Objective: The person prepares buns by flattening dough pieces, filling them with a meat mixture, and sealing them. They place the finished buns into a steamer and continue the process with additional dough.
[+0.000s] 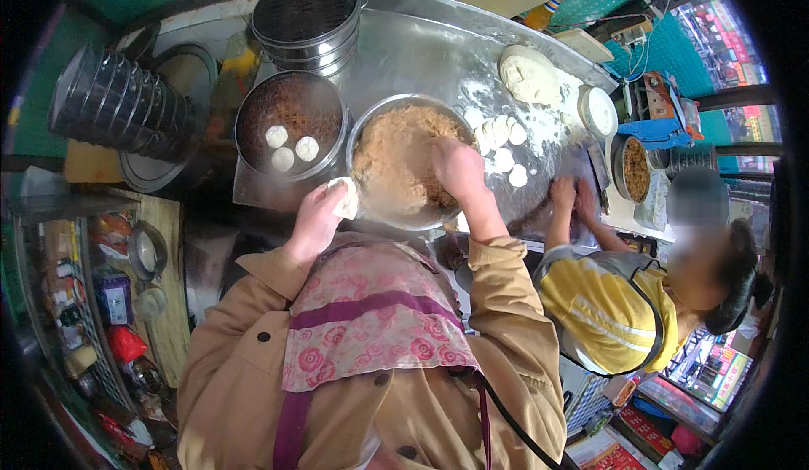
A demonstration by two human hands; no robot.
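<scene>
My left hand (317, 220) holds a thin dough wrapper (343, 198) by the near left edge of a large metal bowl (464, 118). Inside the bowl is a light-brown crumbly filling (395, 147). My right hand (459, 168) is down at the filling on the bowl's right side, its fingertips hidden; whether it grips a tool or filling is not plain. Left of the bowl stands a round steamer (256, 100) with several white buns (307, 149) in it. Dough pieces (499, 133) lie on the floured metal table right of the bowl.
A large dough lump (528, 73) and a tub of white flour (598, 113) are farther right. Stacked steamers (306, 27) stand at the back left, more (120, 103) at far left. A person in yellow (607, 312) has both hands on the table at right.
</scene>
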